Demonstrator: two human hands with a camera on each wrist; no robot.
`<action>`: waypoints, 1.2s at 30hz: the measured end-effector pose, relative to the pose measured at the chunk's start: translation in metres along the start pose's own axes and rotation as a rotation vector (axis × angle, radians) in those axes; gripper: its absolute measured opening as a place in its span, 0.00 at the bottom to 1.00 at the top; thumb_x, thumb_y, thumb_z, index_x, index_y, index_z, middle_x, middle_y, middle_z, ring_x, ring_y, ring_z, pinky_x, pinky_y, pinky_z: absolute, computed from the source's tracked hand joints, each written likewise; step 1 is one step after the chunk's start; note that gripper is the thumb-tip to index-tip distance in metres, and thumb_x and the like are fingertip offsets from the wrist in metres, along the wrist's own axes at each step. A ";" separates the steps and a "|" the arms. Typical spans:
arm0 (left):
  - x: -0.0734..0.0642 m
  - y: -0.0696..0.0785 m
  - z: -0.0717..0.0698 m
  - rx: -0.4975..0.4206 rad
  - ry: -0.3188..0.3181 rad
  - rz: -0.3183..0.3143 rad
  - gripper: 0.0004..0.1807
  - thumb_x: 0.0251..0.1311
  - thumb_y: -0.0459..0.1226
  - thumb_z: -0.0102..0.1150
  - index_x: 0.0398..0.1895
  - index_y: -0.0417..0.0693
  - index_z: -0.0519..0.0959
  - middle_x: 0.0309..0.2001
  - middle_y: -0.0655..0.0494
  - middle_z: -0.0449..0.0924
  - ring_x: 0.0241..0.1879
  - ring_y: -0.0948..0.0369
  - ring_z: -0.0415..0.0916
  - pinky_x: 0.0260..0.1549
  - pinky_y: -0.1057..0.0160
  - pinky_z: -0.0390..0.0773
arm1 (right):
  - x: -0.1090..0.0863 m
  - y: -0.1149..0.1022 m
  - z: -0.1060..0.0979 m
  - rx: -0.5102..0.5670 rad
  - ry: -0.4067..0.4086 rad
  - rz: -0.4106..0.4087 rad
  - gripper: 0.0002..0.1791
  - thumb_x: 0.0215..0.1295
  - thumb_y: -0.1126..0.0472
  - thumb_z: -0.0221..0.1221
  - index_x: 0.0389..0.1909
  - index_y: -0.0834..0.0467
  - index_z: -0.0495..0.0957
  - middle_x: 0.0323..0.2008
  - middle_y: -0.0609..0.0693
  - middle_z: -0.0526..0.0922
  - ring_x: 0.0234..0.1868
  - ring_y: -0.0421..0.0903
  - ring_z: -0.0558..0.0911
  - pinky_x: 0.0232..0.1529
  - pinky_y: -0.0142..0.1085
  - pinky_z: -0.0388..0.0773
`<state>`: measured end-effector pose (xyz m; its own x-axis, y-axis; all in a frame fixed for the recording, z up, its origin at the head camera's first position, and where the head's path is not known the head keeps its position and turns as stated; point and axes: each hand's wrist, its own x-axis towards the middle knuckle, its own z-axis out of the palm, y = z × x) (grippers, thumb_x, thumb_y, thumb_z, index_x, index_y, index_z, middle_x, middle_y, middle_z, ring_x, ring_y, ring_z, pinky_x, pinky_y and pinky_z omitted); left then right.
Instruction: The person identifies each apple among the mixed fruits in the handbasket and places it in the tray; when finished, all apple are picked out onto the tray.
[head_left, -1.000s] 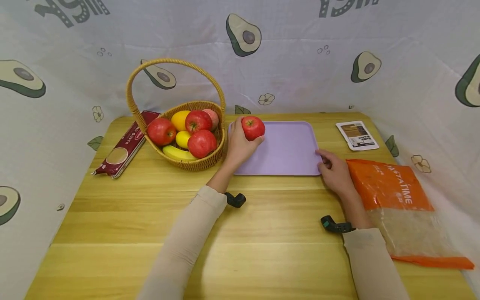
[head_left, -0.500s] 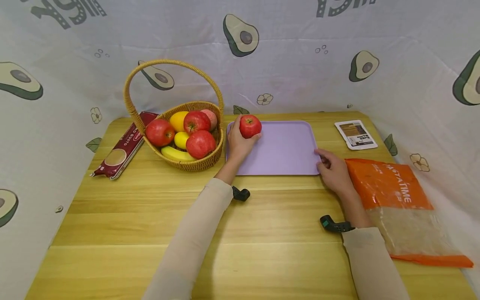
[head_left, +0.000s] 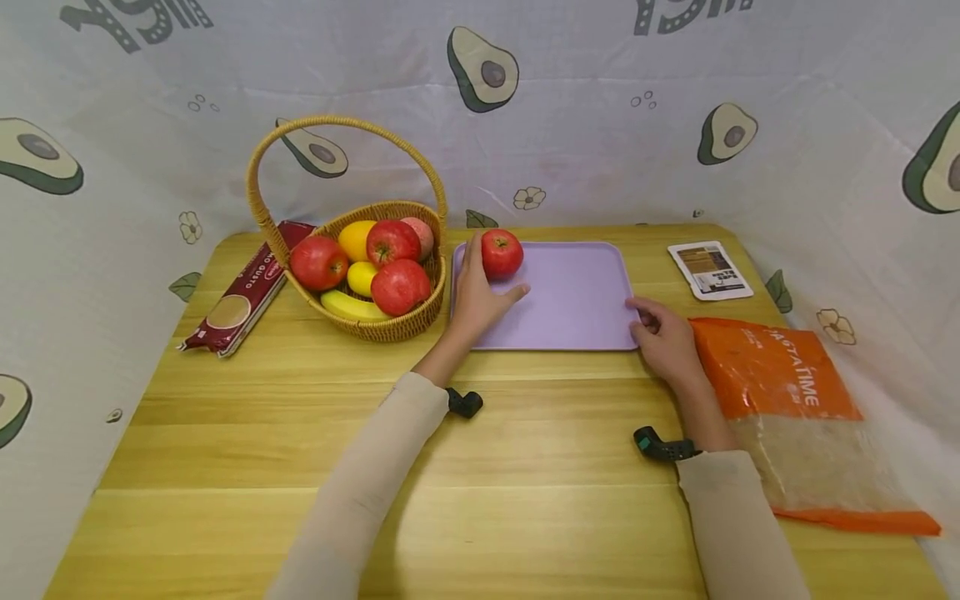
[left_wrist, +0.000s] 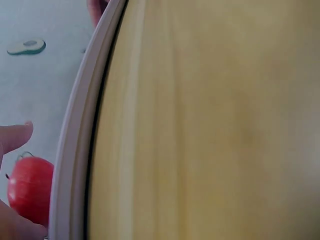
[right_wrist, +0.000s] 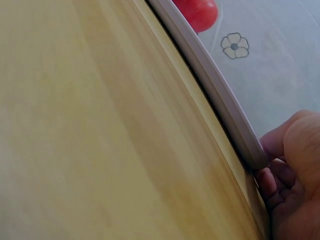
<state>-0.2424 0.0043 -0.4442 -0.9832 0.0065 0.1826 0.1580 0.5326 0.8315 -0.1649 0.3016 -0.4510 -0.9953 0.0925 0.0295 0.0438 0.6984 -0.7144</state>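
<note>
Left hand (head_left: 478, 296) has released the red apple (head_left: 502, 255), thumb swung clear; right hand (head_left: 669, 343) pinches the purple tray (head_left: 573, 300) by its edge.

Tbl (head_left: 555, 517): 1 maroon pkt (head_left: 246, 293) L; 1 wht sachet (head_left: 710, 271), 1 orange bag (head_left: 806, 417) R.

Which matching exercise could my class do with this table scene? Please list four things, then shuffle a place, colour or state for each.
Things:
1. banana
2. tray
3. right hand
4. large bag

Places, colours, states:
A. orange and clear
B. touching the tray's right edge
C. inside the basket
D. light purple

Pairs: 1-C, 2-D, 3-B, 4-A
</note>
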 end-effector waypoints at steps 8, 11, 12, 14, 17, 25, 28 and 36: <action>-0.024 0.023 -0.025 0.023 -0.080 0.146 0.56 0.55 0.50 0.76 0.82 0.53 0.53 0.81 0.51 0.55 0.79 0.52 0.57 0.76 0.49 0.62 | 0.001 -0.001 0.002 0.026 0.012 0.021 0.22 0.75 0.64 0.53 0.67 0.62 0.76 0.45 0.61 0.77 0.43 0.48 0.71 0.37 0.21 0.65; -0.034 0.031 -0.038 -0.014 -0.111 0.185 0.52 0.55 0.52 0.76 0.81 0.57 0.58 0.78 0.53 0.60 0.76 0.52 0.61 0.74 0.48 0.65 | 0.001 0.000 0.002 0.026 0.009 0.015 0.22 0.75 0.64 0.54 0.67 0.63 0.76 0.45 0.62 0.77 0.42 0.48 0.71 0.36 0.20 0.66; -0.037 0.032 -0.043 -0.040 -0.118 0.202 0.51 0.55 0.51 0.75 0.80 0.57 0.59 0.78 0.52 0.61 0.76 0.51 0.63 0.74 0.49 0.67 | 0.000 0.000 0.002 0.024 0.011 0.015 0.22 0.75 0.64 0.54 0.67 0.62 0.76 0.45 0.61 0.77 0.42 0.47 0.71 0.36 0.20 0.66; -0.042 0.031 -0.054 -0.091 -0.123 0.232 0.47 0.57 0.50 0.75 0.78 0.57 0.62 0.76 0.52 0.63 0.74 0.50 0.66 0.73 0.52 0.69 | 0.000 0.000 0.003 0.024 0.014 0.013 0.22 0.75 0.64 0.54 0.67 0.62 0.76 0.44 0.61 0.77 0.41 0.48 0.70 0.36 0.21 0.66; -0.047 0.024 -0.070 -0.197 -0.114 0.278 0.41 0.58 0.45 0.75 0.75 0.53 0.68 0.72 0.52 0.68 0.71 0.52 0.70 0.70 0.60 0.72 | 0.000 -0.001 0.002 0.019 0.018 0.005 0.22 0.76 0.63 0.53 0.67 0.62 0.76 0.44 0.61 0.76 0.42 0.49 0.70 0.37 0.23 0.65; -0.048 0.009 -0.119 -0.435 -0.035 0.404 0.28 0.65 0.31 0.67 0.67 0.41 0.74 0.64 0.45 0.78 0.65 0.50 0.76 0.66 0.57 0.76 | -0.001 0.000 0.001 0.007 0.028 -0.004 0.22 0.76 0.64 0.52 0.67 0.62 0.76 0.44 0.61 0.76 0.42 0.49 0.70 0.36 0.22 0.65; -0.044 0.005 -0.142 -0.452 0.038 0.407 0.26 0.65 0.30 0.66 0.66 0.41 0.75 0.62 0.45 0.79 0.65 0.45 0.75 0.67 0.55 0.75 | -0.001 0.001 0.002 0.004 0.023 0.007 0.22 0.76 0.63 0.52 0.68 0.62 0.75 0.44 0.60 0.76 0.41 0.49 0.70 0.37 0.24 0.65; -0.038 -0.018 -0.193 -0.210 0.201 0.264 0.30 0.59 0.37 0.71 0.67 0.50 0.78 0.65 0.49 0.77 0.64 0.50 0.72 0.66 0.51 0.74 | -0.001 -0.001 0.004 0.007 0.017 0.009 0.22 0.77 0.61 0.52 0.68 0.61 0.75 0.44 0.60 0.76 0.40 0.49 0.70 0.35 0.24 0.66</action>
<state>-0.1900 -0.1693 -0.3648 -0.8720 -0.0570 0.4862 0.4387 0.3496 0.8278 -0.1643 0.2985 -0.4533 -0.9932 0.1110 0.0352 0.0519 0.6926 -0.7194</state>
